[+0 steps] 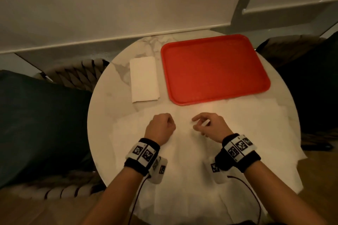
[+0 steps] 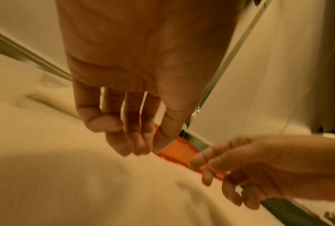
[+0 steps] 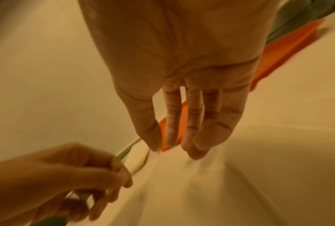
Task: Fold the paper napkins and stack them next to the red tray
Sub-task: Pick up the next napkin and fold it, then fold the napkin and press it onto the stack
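Unfolded napkins (image 1: 237, 133) lie under both hands (loosely curled).

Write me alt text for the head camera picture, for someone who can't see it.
Two hands, left hand and right hand, with fingers curled, hover over unfolded paper napkins spread on a round marble table. Beyond them a folded napkin lies just left of an empty red tray. Both wrists wear black bands with square markers.
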Motion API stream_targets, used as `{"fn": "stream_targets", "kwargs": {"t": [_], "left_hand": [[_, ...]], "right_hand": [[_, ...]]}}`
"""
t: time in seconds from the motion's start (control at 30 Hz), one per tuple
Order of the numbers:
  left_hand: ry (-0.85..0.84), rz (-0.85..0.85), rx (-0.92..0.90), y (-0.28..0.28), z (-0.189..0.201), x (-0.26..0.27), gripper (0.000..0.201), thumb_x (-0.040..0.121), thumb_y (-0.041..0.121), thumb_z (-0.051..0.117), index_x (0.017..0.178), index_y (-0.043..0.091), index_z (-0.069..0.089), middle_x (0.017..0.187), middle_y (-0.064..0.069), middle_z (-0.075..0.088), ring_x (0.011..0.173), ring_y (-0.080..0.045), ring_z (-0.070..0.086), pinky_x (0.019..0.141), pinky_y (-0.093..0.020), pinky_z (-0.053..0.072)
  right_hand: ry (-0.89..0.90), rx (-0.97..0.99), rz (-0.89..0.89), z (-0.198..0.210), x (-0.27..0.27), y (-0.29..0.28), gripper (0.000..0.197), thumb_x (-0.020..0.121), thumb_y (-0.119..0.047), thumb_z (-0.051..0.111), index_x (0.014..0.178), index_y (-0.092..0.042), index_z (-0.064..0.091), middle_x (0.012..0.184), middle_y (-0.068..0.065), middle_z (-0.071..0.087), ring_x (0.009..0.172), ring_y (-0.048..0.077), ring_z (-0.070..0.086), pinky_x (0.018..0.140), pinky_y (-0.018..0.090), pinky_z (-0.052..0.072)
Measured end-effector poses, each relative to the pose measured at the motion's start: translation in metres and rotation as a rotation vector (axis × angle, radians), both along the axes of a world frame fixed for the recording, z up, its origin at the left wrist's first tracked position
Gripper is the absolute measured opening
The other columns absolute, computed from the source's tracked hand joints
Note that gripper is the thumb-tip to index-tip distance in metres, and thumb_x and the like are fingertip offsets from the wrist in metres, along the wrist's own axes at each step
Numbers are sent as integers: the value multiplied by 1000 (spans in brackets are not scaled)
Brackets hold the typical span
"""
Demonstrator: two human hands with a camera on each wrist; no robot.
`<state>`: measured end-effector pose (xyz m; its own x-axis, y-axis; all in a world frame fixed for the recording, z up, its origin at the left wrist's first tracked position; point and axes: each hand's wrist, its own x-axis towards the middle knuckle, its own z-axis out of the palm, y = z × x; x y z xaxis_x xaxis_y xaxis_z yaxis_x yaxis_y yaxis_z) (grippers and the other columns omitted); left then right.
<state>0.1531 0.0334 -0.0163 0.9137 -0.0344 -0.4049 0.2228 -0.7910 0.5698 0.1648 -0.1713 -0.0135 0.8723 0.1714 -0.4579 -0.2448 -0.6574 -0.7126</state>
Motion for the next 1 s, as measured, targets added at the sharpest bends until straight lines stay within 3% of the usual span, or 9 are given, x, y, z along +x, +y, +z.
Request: {"fn": "stream_targets", "kwargs": {"t": [0.07, 0.17, 0.33, 0.47, 0.63, 0.7, 0.77, 0.87, 1.0], "left_hand": [[38, -3, 99, -17, -5, -12, 15, 87, 28, 61, 88, 13, 62, 93, -4, 66, 85, -24, 63, 76, -38, 54], [74, -124, 211, -36, -10, -35, 35, 84, 38, 66, 107, 15, 50, 110, -4, 55, 98, -24, 55, 79, -37, 50], [48, -367, 409, -51, -20, -66, 89, 67, 49, 79, 137, 23, 30, 141, -5, 25, 124, -25, 34, 90, -38, 48], [86, -406, 502, -57, -19, -78, 116, 63, 40, 85, 150, 21, 11, 156, -11, 2, 138, -31, 18, 104, -42, 42], [17, -415, 591, -67, -18, -89, 105, 75, 20, 73, 153, 21, 2, 159, -13, -10, 139, -37, 17, 105, -45, 38], [20, -410, 600, -68, -19, -93, 98, 80, 18, 67, 153, 20, 3, 160, -13, -9, 141, -37, 15, 107, -45, 36], [37, -398, 587, -69, -19, -96, 85, 87, 14, 57, 154, 20, 4, 161, -13, -9, 144, -37, 11, 110, -45, 32], [29, -396, 559, -70, -19, -99, 70, 95, 6, 41, 154, 21, 8, 162, -11, -10, 147, -35, 7, 112, -43, 30], [-73, -339, 422, -65, -19, -100, 71, 91, -8, 39, 153, 22, 22, 162, -11, 1, 147, -38, 14, 113, -44, 31]], "right_hand": [[-1, -12, 27, -6, -17, -2, 19, 80, -24, 74, 99, -26, 71, 89, -3, 69, 69, 12, 61, 73, 32, 54], [-18, -36, 87, -8, -39, -2, 29, 76, -26, 77, 104, -28, 68, 97, -4, 63, 75, 9, 57, 77, 27, 52], [4, -161, 277, -27, -53, -6, 52, 72, -33, 80, 120, -27, 60, 124, -5, 43, 114, 14, 46, 99, 29, 42], [-6, -156, 347, -37, -49, -14, 52, 71, -31, 79, 119, -27, 59, 127, -3, 38, 117, 14, 40, 102, 29, 39], [-19, 55, 211, -46, -40, -22, 38, 73, -26, 79, 109, -27, 65, 103, -10, 47, 86, 8, 49, 74, 7, 40], [-7, 130, 170, -48, -37, -26, 30, 77, -23, 77, 103, -32, 64, 103, -10, 53, 80, 5, 51, 72, 6, 40], [-2, 226, 118, -50, -36, -31, 25, 79, -18, 75, 96, -34, 65, 110, -4, 61, 80, 6, 56, 76, 12, 45], [5, 338, 6, -50, -35, -39, 23, 81, -12, 72, 92, -32, 69, 106, -1, 65, 79, 11, 60, 72, 26, 54], [-37, 330, -55, -50, -27, -51, 21, 81, -17, 71, 92, -36, 70, 103, -4, 64, 77, 17, 58, 75, 33, 54]]}}
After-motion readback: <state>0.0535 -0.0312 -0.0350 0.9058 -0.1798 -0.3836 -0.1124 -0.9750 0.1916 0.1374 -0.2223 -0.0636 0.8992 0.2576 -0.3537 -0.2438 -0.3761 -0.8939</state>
